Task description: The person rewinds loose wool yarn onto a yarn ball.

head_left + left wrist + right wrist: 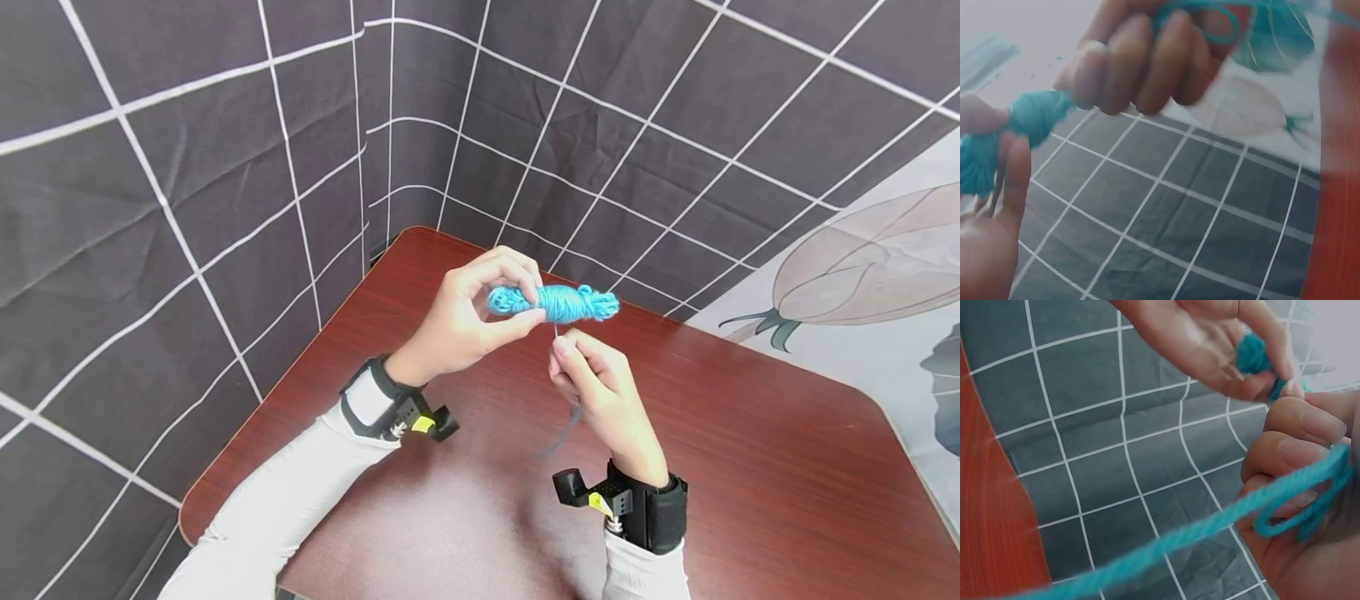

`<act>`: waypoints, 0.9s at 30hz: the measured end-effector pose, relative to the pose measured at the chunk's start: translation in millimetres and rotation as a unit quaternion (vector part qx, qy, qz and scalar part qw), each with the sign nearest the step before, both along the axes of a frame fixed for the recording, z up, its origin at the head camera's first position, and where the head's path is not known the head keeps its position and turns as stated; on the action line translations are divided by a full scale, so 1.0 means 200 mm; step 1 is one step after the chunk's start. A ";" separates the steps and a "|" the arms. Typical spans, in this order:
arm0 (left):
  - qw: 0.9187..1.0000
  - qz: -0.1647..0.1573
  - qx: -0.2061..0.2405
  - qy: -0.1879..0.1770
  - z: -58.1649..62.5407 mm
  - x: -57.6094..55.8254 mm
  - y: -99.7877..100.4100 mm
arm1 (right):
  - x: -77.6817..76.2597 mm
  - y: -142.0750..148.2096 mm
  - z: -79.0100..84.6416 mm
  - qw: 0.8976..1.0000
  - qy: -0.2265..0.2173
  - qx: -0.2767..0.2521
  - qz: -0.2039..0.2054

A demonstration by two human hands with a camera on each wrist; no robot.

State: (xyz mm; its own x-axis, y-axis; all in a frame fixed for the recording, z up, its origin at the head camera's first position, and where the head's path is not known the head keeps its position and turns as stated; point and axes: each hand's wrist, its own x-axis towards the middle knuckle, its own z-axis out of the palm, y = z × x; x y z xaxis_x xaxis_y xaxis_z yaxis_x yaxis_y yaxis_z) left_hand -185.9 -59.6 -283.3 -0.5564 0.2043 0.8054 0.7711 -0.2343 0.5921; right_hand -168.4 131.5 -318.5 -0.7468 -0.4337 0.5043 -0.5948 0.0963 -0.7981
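A small bundle of blue yarn [567, 304], wound tightly round its middle with loops at both ends, is held up above the table. My left hand [480, 312] pinches its left part between thumb and fingers. Just below and to the right, my right hand [596, 379] has its fingers curled round the yarn strand [1197, 534]. A short taut piece of that strand runs from the bundle's middle to the right thumb and forefinger. The loose tail [562, 433] hangs beneath the right hand, and a small loop of it shows at the palm in the right wrist view.
A reddish-brown wooden table [750, 450] with rounded corners lies below both hands. Dark grey cloth with white grid lines [600, 125] hangs behind and to the left. On the right is a pale panel [885, 258] with a plant drawing. Each wrist wears a strapped camera.
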 end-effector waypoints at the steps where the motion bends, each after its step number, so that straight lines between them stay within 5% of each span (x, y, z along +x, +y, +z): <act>1: 1.000 0.024 -0.012 0.010 0.00 0.00 0.00 | 0.00 0.00 0.00 1.000 0.001 0.007 -0.005; 6: 0.991 0.089 -0.094 0.031 -0.01 0.00 0.01 | 0.02 0.00 0.02 0.999 0.003 -0.005 -0.033; 10: 0.985 0.076 -0.156 0.024 -0.02 -0.01 0.00 | 0.01 0.02 0.03 0.998 0.010 -0.050 -0.041; 13: 0.982 0.032 -0.186 0.015 -0.03 -0.02 -0.01 | 0.01 0.04 0.04 0.996 0.010 -0.078 -0.046; 21: 0.964 -0.180 -0.197 0.005 -0.02 -0.01 -0.03 | 0.01 0.06 0.03 0.994 0.006 -0.080 -0.067; 24: 0.965 -0.205 -0.163 0.003 -0.01 -0.01 -0.03 | 0.00 0.06 0.03 0.995 0.005 -0.056 -0.079; 27: 0.974 -0.198 -0.109 -0.007 -0.01 -0.01 -0.02 | 0.00 0.04 0.02 0.994 0.023 -0.006 -0.103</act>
State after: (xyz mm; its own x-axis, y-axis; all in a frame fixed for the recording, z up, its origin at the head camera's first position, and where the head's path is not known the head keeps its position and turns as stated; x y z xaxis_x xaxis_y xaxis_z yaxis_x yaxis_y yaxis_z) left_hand -188.3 -63.8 -285.9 -0.4102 0.5703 0.7117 0.6370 -0.3793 0.6711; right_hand -168.7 139.7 -314.7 -0.7947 -0.2684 0.5445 -0.6000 0.2107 -0.7718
